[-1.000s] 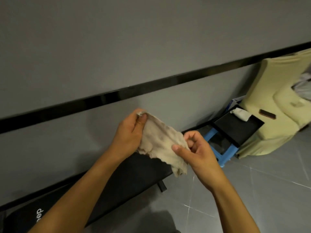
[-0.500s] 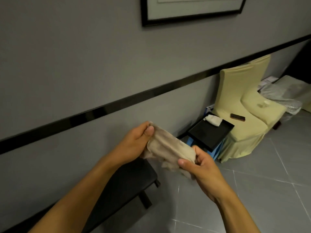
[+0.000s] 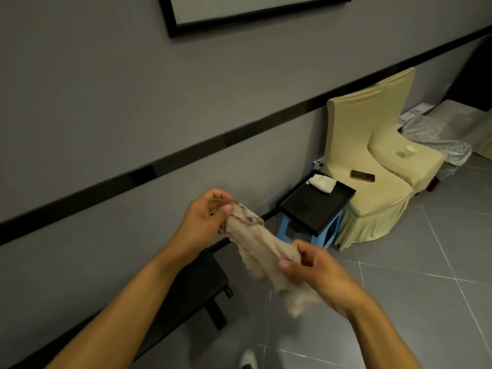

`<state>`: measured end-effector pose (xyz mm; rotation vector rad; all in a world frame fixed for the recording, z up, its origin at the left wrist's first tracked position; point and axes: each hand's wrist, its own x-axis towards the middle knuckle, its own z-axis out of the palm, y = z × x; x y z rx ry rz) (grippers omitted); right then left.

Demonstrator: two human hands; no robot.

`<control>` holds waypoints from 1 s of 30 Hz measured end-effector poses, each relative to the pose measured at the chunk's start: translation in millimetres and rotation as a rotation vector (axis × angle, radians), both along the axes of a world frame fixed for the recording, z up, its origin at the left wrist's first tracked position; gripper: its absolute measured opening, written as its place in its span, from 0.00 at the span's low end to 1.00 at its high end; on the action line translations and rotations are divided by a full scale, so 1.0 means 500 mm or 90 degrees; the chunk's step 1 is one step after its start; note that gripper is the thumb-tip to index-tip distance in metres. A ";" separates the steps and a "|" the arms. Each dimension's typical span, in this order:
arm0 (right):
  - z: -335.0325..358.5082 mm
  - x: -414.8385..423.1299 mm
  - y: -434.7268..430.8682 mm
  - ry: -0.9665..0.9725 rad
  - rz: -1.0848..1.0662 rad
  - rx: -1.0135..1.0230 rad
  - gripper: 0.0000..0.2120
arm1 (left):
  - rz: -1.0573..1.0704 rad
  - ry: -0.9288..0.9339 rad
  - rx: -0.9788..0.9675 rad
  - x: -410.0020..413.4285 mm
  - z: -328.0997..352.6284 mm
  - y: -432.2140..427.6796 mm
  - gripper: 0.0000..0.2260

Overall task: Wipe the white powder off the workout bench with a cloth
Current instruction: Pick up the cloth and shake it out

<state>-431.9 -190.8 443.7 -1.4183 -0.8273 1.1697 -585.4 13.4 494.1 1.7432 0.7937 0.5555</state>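
Wall: we are facing a flat grey wall (image 3: pixel 106 102), with a glossy black stripe (image 3: pixel 186 153) running across it at a slant.
Frame: we are seeing only the lower edge of a black picture frame (image 3: pixel 170 25) hanging up top.
Floor: we are looking down on large grey tiles (image 3: pixel 399 302) with pale joints.
Chairs: we are finding two yellow-covered chairs (image 3: pixel 372 203) standing against the wall.
Stool: we are noticing a blue stool (image 3: pixel 328 235) standing just beside them, carrying a black tray (image 3: pixel 314 209).
Light: we are working in dim, even light.

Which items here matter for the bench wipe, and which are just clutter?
For the job:
- cloth, stretched between left hand and right hand
- bench, below the arms

Lying about:
- phone on chair
- white bundle on tray
- stool under it
- picture frame
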 end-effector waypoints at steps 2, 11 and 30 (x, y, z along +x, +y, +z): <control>-0.007 0.006 0.027 0.103 0.010 0.024 0.20 | 0.009 -0.055 -0.119 0.046 -0.019 -0.003 0.06; -0.049 0.148 0.181 0.273 -0.188 0.055 0.11 | -0.163 0.027 -0.501 0.209 -0.186 0.058 0.28; -0.111 0.646 0.330 -0.100 -0.267 0.113 0.12 | -0.051 -0.076 -0.232 0.656 -0.212 0.209 0.20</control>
